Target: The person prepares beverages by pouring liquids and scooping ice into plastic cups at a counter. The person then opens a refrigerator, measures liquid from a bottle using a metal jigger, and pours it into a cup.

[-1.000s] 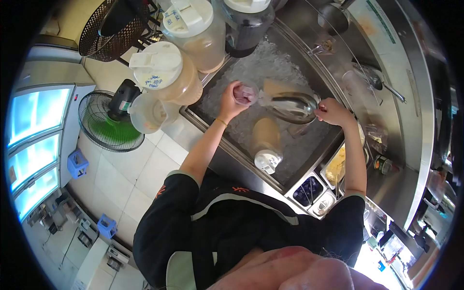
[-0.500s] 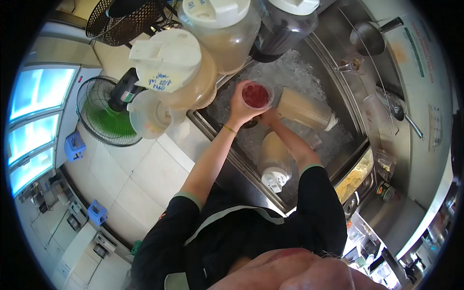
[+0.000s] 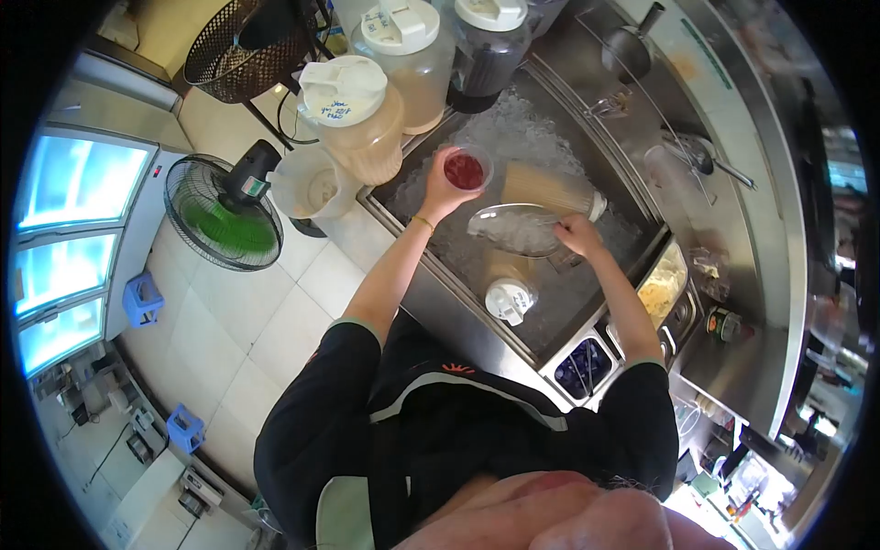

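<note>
Left hand (image 3: pixel 445 191): fingers wrapped around plastic cup (image 3: pixel 487 172), likely flexible; grip lightly below rim. Right hand (image 3: pixel 579 236): fingers closed at rear of ice scoop (image 3: pixel 515 206), likely rigid, nose-heavy.

Blue handwrtg "22/8" on nearest wht jug lid (image 3: pixel 343 84), rest illeg.; txt on 2nd lid (image 3: pixel 401 26) too blurry.

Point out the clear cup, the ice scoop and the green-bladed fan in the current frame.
Clear cup (image 3: pixel 487 169): head view, on its side wall.
Ice scoop (image 3: pixel 515 205): head view, on its upper rim.
Green-bladed fan (image 3: pixel 223 227): head view, on the blades.
</note>
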Demonstrator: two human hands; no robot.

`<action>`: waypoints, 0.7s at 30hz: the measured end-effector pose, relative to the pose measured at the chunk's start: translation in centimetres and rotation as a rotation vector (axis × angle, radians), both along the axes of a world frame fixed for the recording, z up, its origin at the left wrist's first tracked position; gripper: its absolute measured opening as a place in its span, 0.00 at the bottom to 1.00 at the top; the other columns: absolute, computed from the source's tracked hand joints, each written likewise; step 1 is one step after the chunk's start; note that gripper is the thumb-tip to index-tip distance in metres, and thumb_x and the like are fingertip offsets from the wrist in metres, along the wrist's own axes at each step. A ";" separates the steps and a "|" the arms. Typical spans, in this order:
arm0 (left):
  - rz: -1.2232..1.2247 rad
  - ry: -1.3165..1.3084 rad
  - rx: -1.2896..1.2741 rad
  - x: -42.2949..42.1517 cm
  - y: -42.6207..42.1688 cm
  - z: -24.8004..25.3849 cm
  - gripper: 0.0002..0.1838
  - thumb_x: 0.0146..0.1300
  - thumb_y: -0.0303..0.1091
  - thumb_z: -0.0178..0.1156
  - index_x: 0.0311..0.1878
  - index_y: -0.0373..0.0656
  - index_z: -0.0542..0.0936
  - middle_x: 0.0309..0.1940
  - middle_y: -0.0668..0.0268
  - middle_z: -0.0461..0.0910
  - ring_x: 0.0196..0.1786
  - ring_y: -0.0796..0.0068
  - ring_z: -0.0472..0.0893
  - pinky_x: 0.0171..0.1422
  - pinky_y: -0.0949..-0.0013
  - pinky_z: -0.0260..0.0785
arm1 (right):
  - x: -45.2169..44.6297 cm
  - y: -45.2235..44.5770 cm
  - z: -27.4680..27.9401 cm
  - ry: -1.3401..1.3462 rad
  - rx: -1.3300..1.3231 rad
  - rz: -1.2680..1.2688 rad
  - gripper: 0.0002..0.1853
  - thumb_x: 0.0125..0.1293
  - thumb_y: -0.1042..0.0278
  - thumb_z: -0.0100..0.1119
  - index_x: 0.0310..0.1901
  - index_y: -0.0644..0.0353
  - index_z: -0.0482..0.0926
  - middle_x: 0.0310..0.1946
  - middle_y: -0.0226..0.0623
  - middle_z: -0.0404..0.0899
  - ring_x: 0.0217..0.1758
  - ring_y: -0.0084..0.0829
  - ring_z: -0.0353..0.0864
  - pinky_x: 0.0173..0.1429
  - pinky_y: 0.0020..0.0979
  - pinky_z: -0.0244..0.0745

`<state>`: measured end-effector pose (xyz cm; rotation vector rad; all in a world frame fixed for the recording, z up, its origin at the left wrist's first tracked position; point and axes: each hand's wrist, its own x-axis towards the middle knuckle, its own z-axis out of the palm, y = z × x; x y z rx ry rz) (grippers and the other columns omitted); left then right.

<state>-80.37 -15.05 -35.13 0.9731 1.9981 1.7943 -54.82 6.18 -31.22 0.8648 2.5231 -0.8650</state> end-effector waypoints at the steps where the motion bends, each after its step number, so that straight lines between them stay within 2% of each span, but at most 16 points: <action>1: -0.018 0.044 -0.040 0.4 -0.2 0.2 0.49 0.29 0.34 0.84 0.59 0.43 0.68 0.52 0.60 0.75 0.57 0.64 0.76 0.63 0.63 0.69 | 0.5 -0.1 2.5 0.000 0.045 -0.037 0.20 0.57 0.51 0.57 0.32 0.63 0.82 0.25 0.50 0.80 0.32 0.48 0.82 0.36 0.44 0.73; 4: -0.116 0.018 -0.015 2.2 -0.1 -0.6 0.47 0.28 0.33 0.83 0.57 0.44 0.70 0.49 0.60 0.77 0.54 0.62 0.79 0.61 0.63 0.70 | 0.1 0.0 8.1 -0.019 0.131 -0.023 0.21 0.60 0.50 0.55 0.34 0.63 0.83 0.31 0.53 0.81 0.37 0.50 0.83 0.41 0.45 0.75; 7: -0.201 0.020 -0.043 4.0 -0.6 0.7 0.46 0.28 0.32 0.82 0.57 0.43 0.70 0.49 0.60 0.78 0.54 0.62 0.79 0.62 0.64 0.70 | -2.0 -2.0 13.9 -0.080 0.265 0.035 0.22 0.60 0.50 0.55 0.37 0.65 0.83 0.40 0.54 0.82 0.45 0.52 0.82 0.48 0.45 0.77; 10: -0.250 -0.014 -0.017 5.6 -0.6 1.5 0.47 0.29 0.33 0.82 0.58 0.43 0.70 0.50 0.60 0.77 0.55 0.64 0.77 0.62 0.64 0.69 | -2.3 -1.6 15.9 -0.083 0.326 0.095 0.20 0.58 0.54 0.53 0.24 0.66 0.82 0.19 0.47 0.80 0.28 0.44 0.84 0.39 0.42 0.77; 11: -0.253 -0.035 -0.005 6.2 -0.8 1.7 0.47 0.29 0.33 0.82 0.58 0.43 0.69 0.50 0.60 0.77 0.56 0.64 0.77 0.63 0.64 0.69 | -2.2 -1.8 17.6 -0.092 0.312 0.075 0.22 0.58 0.54 0.54 0.20 0.67 0.80 0.17 0.45 0.80 0.23 0.40 0.82 0.33 0.40 0.76; 14: -0.228 -0.084 0.035 6.3 -0.9 1.5 0.49 0.29 0.33 0.83 0.59 0.43 0.68 0.52 0.61 0.75 0.57 0.66 0.75 0.64 0.64 0.68 | -0.5 -1.3 21.9 -0.109 0.190 0.007 0.22 0.58 0.55 0.54 0.19 0.68 0.79 0.16 0.43 0.79 0.17 0.35 0.79 0.26 0.37 0.74; 15: -0.216 -0.166 0.059 6.4 -1.3 2.2 0.48 0.29 0.31 0.83 0.59 0.42 0.67 0.54 0.62 0.73 0.58 0.67 0.75 0.64 0.64 0.68 | 0.3 -1.6 23.7 -0.132 0.147 -0.036 0.22 0.60 0.56 0.55 0.19 0.68 0.79 0.16 0.40 0.79 0.13 0.30 0.76 0.20 0.32 0.71; 16: -0.147 -0.238 0.119 6.6 -1.4 3.0 0.49 0.30 0.30 0.83 0.60 0.42 0.66 0.54 0.62 0.73 0.58 0.68 0.74 0.65 0.64 0.67 | 1.3 -1.3 24.2 -0.161 0.126 -0.072 0.21 0.61 0.55 0.56 0.21 0.67 0.80 0.17 0.39 0.80 0.14 0.30 0.77 0.20 0.32 0.71; 18: -0.007 -0.383 0.236 6.7 -1.6 3.4 0.50 0.32 0.27 0.82 0.62 0.42 0.64 0.55 0.63 0.72 0.59 0.69 0.73 0.67 0.65 0.66 | 3.6 -0.3 24.3 -0.225 0.076 -0.138 0.21 0.62 0.52 0.57 0.26 0.67 0.81 0.20 0.38 0.82 0.16 0.29 0.78 0.20 0.32 0.71; 20: -0.010 -0.264 0.194 6.1 -2.2 5.0 0.50 0.31 0.28 0.83 0.61 0.43 0.66 0.55 0.65 0.71 0.59 0.70 0.73 0.67 0.65 0.65 | 5.6 0.2 21.8 -0.196 0.020 -0.155 0.20 0.64 0.55 0.58 0.26 0.66 0.81 0.20 0.37 0.81 0.15 0.27 0.76 0.18 0.30 0.69; 21: -0.012 -0.204 0.164 6.1 -2.7 7.5 0.50 0.31 0.29 0.83 0.61 0.43 0.66 0.54 0.65 0.72 0.59 0.70 0.73 0.67 0.65 0.64 | 6.5 0.3 19.8 -0.185 -0.009 -0.165 0.19 0.64 0.56 0.58 0.26 0.66 0.80 0.19 0.36 0.81 0.14 0.25 0.75 0.17 0.29 0.68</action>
